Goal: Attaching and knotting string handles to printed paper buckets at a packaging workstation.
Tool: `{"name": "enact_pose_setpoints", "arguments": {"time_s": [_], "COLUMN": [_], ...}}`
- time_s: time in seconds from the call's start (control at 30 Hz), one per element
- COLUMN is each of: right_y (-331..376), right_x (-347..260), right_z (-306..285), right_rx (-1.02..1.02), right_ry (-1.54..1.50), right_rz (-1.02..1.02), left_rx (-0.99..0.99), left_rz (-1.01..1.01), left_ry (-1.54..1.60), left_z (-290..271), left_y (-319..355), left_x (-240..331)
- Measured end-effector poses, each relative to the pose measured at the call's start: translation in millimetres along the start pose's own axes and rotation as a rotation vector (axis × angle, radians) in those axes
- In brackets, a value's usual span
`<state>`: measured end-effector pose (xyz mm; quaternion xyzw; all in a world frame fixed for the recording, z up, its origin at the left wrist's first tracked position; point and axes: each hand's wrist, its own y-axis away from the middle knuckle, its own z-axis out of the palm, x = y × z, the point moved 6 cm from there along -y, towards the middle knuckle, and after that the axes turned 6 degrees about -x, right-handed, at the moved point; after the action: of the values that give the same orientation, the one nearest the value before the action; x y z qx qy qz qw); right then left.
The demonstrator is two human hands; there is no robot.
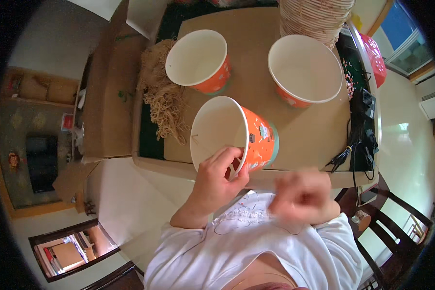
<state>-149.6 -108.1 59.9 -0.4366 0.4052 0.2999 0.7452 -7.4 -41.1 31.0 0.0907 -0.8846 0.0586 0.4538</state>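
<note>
My left hand (220,174) grips the near rim of an orange paper bucket (261,140), thumb outside and fingers inside. The bucket is tilted, its white mouth turned to the left. A thin thread or needle shows faintly at its inner wall; I cannot make out which. My right hand (302,195) is raised to the right of the bucket, apart from it, its fingers smeared by motion. Whether it holds anything is not visible. Two more orange paper buckets stand beyond, one at the far left (198,55) and one at the far right (304,70).
Brown cardboard (246,58) covers the table. A heap of beige string (162,92) lies at its left, beside an open cardboard box (108,87). A tall stack of nested cups (316,19) stands at the back. Black cables (353,150) and a red box (372,60) are at the right.
</note>
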Motion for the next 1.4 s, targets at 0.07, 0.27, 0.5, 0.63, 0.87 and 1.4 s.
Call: {"name": "enact_pose_setpoints", "arguments": {"time_s": [0.07, 0.27, 0.5, 0.63, 0.87, 1.4], "right_y": [6.6, 4.4, 0.8, -0.1, 0.0, -1.2], "right_x": [22.2, 57.6, 59.6, 56.9, 59.5, 59.6], "right_z": [-17.6, -30.6, -30.7, -29.6, -28.7, -26.6], "right_rx": [0.262, 0.365, 0.324, 0.304, 0.298, 0.229], "right_ry": [0.236, 0.414, 0.429, 0.473, 0.445, 0.436], "right_rz": [0.223, 0.144, 0.157, 0.174, 0.204, 0.242], "left_rx": [-0.029, 0.019, -0.058, -0.051, -0.048, -0.034], "left_rz": [-0.031, 0.018, 0.042, 0.077, 0.048, 0.057], "left_ry": [-0.014, 0.019, -0.012, -0.007, 0.006, -0.018], "left_z": [1.3, 3.3, 4.8, 2.4, 8.7, 10.2], "left_y": [1.7, 0.9, -1.1, -2.1, -0.4, -1.4], "left_x": [-0.1, 4.6, 7.9, 9.7, -2.9, -4.9]}}
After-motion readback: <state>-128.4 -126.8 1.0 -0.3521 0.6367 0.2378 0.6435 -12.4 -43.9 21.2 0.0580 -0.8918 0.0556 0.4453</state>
